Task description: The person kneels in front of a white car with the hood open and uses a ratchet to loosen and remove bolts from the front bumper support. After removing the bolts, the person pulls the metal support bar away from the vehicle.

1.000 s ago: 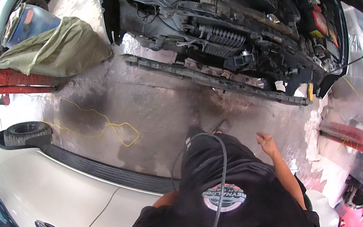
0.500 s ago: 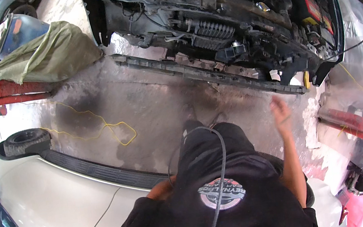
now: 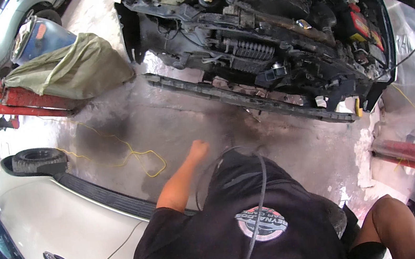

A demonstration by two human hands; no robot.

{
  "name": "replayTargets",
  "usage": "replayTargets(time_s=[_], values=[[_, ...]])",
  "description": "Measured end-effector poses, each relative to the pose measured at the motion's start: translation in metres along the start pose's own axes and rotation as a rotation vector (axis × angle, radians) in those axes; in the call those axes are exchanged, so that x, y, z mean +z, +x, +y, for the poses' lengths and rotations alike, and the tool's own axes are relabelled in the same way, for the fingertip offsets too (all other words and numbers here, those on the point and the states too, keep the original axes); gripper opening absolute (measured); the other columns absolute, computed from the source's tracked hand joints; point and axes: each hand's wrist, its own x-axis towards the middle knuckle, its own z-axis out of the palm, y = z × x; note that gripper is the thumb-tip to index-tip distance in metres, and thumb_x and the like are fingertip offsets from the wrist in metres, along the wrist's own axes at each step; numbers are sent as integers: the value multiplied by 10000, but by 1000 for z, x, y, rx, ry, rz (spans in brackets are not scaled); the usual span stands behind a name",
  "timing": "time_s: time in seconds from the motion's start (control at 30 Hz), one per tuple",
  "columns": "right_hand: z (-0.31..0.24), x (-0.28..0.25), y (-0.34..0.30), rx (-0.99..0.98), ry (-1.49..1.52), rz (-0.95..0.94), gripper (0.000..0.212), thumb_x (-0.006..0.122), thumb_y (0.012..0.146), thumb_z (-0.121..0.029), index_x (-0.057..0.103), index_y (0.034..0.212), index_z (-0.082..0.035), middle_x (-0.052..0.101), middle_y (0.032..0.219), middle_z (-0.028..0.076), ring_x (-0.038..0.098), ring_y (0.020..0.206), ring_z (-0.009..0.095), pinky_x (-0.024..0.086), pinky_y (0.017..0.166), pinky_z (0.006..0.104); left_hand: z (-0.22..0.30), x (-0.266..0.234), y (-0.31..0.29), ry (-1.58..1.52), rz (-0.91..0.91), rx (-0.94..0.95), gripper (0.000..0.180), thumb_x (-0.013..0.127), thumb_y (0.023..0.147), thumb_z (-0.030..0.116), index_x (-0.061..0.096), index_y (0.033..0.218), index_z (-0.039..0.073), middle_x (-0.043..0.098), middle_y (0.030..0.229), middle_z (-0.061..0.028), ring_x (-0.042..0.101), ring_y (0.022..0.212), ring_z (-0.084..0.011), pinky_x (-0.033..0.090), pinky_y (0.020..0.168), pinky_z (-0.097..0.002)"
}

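Over the concrete floor [image 3: 118, 176], my left hand [image 3: 200, 149] is out in front of my body. Its fingers look curled in, with nothing visible in them, though they are small and slightly soft in the picture. My right arm [image 3: 389, 218] bends back at the elbow at the lower right, and its hand does not show. A dark cable [image 3: 258, 212] runs down over my black shirt [image 3: 202, 241]. Ahead is the stripped front of a vehicle, with its engine bay [image 3: 257, 27] exposed and a long black bumper beam [image 3: 250, 97] low across it.
A pale car [image 3: 55, 214] with a black running board [image 3: 102, 194] and a tire [image 3: 37, 160] lies to the left. A yellow cord [image 3: 139, 153] trails over the floor. Red lift arms [image 3: 18, 105] [image 3: 410, 154] reach in from both sides. A green cloth [image 3: 71, 69] hangs near a blue drum [image 3: 46, 38].
My left hand has swung forward from beside my hip. My right hand, open in front before, has gone back out of sight. The surroundings sit slightly lower and further right in view.
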Motion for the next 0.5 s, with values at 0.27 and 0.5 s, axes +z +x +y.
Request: replayTargets(time_s=[0.27,0.5], values=[[-1,5,1,-20,-32,-15,364,582,1008,-238,594,1306,-30,634,1223,127,597,1132,225,474,974,359,-15,35,-16,-128,-96,4,245,609,846,173,696,826,-56,674,698,-130,659,625,-240,521,571,-395],[-17,1,-2,20,-52,-15,357,576,1010,-248,592,1298,-38,629,1213,130,598,1125,229,477,965,364,-52,1,-9,71,-29,-45,226,642,814,155,704,857,-58,674,671,-151,644,562,-238,512,543,-393]])
